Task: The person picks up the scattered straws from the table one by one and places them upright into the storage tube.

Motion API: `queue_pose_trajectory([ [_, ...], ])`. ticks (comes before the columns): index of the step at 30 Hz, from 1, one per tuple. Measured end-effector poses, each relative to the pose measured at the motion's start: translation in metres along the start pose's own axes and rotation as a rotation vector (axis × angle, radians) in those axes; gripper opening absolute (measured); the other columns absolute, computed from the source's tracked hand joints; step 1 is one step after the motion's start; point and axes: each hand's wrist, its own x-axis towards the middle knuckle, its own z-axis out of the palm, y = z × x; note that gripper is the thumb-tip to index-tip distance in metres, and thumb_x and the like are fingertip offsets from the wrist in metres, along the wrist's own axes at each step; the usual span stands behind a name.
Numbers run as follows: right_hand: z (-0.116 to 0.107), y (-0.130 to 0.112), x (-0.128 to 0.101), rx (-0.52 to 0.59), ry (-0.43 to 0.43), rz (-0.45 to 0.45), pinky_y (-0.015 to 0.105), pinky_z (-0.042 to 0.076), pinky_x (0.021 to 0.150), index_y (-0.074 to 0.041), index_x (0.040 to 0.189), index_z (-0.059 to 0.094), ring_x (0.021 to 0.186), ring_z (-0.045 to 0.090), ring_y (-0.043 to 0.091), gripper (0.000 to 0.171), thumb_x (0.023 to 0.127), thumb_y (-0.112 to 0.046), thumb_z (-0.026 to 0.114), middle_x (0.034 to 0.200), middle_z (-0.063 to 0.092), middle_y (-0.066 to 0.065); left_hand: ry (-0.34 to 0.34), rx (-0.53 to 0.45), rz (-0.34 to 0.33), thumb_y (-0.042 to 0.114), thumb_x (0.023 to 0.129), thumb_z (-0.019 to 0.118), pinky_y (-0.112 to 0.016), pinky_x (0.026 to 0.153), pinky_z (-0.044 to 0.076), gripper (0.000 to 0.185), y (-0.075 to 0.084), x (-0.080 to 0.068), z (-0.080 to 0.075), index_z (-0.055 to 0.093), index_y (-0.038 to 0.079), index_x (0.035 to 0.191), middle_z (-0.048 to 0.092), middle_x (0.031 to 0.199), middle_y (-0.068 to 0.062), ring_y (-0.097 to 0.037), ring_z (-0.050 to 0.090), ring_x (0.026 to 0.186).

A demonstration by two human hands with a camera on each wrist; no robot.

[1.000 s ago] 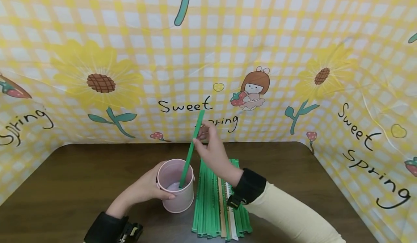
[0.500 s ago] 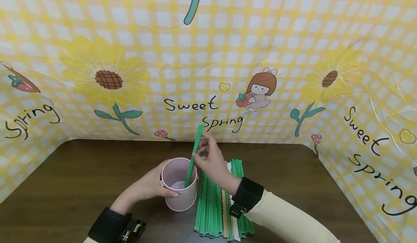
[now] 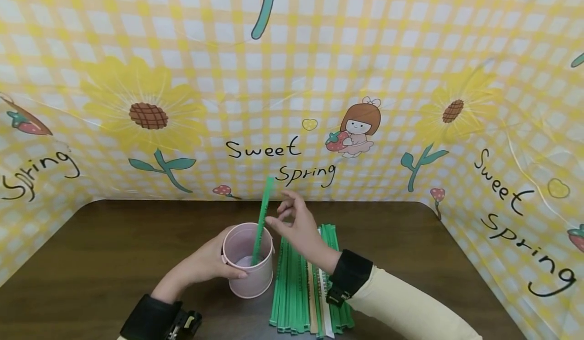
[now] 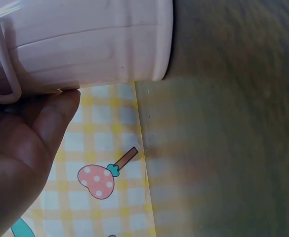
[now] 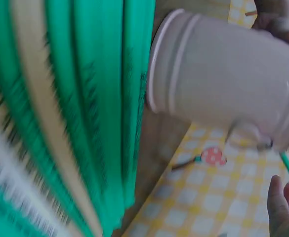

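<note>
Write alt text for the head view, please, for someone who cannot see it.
A person's left hand holds a pink bucket with a green strip leaning in it; the right hand is beside the strip. More strips, mostly green, lie together on a brown table.

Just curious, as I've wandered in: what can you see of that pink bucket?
The pink bucket looks smooth and glossy, perhaps painted metal or plastic, with raised bands, a rounded rim and a thin handle. It appears upright on the dark table, beside a row of sticks. The left grip holds its side; one green stick slants inside.
</note>
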Motion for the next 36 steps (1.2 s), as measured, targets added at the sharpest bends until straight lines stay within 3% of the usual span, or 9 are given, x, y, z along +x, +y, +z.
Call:
queue_pose_trajectory([
  [5,-0.038,0.013,-0.001,-0.217,-0.011,0.049,0.029,0.053,0.085,0.0,0.141,0.049,0.1,0.063,0.023,0.049,0.098,-0.014,0.067,0.117,0.061,0.021,-0.018,-0.039,0.026,0.012,0.072,0.09,-0.022,0.098,0.049,0.088,-0.002,0.001,-0.001,0.043,-0.005,0.145,0.06,0.133,-0.025,0.002,0.059,0.115],
  [8,-0.067,0.031,-0.008,-0.42,-0.09,0.163,0.037,0.055,0.086,0.001,0.133,0.058,0.104,0.065,0.028,0.04,0.099,-0.018,0.067,0.117,0.067,0.018,-0.025,-0.048,0.023,0.012,0.073,0.09,-0.022,0.099,0.049,0.088,-0.003,0.001,0.0,0.043,-0.005,0.145,0.06,0.134,-0.026,0.002,0.059,0.116],
  [11,-0.086,0.049,-0.02,-0.547,-0.12,0.275,0.039,0.056,0.08,0.005,0.128,0.061,0.101,0.067,0.029,0.037,0.098,-0.015,0.067,0.113,0.07,0.019,-0.025,-0.047,0.021,0.012,0.073,0.09,-0.022,0.099,0.049,0.089,-0.003,0.001,-0.001,0.042,-0.005,0.146,0.06,0.134,-0.026,0.002,0.059,0.116],
  [17,-0.101,0.071,-0.036,-0.508,-0.103,0.403,0.036,0.058,0.067,0.014,0.128,0.058,0.077,0.067,0.025,0.038,0.093,0.001,0.067,0.104,0.067,0.023,-0.031,-0.051,0.026,0.013,0.073,0.09,-0.022,0.1,0.049,0.089,-0.002,0.002,-0.001,0.042,-0.004,0.146,0.06,0.134,-0.026,-0.001,0.059,0.117],
  [24,-0.099,0.077,-0.034,-0.449,-0.087,0.47,0.038,0.061,0.066,0.016,0.132,0.055,0.078,0.068,0.025,0.047,0.089,0.003,0.069,0.105,0.065,0.025,-0.03,-0.051,0.031,0.013,0.074,0.09,-0.021,0.1,0.047,0.089,-0.002,0.001,0.002,0.041,-0.004,0.147,0.059,0.135,-0.026,0.002,0.058,0.117],
  [33,-0.089,0.075,-0.034,-0.542,-0.083,0.421,0.029,0.049,0.053,0.017,0.135,0.053,0.052,0.052,0.016,0.048,0.089,0.008,0.063,0.062,0.045,0.003,-0.024,-0.049,0.014,0.014,0.074,0.09,-0.022,0.1,0.048,0.089,-0.002,-0.001,0.002,0.04,-0.004,0.147,0.059,0.136,-0.025,0.003,0.057,0.117],
  [36,-0.089,0.076,-0.034,-0.564,-0.089,0.434,0.028,0.047,0.051,0.016,0.137,0.052,0.046,0.049,0.016,0.05,0.089,0.008,0.064,0.056,0.044,0.004,-0.029,-0.059,0.003,0.015,0.075,0.089,-0.022,0.099,0.048,0.089,-0.001,-0.002,0.001,0.04,-0.004,0.147,0.058,0.136,-0.025,0.003,0.057,0.117],
])
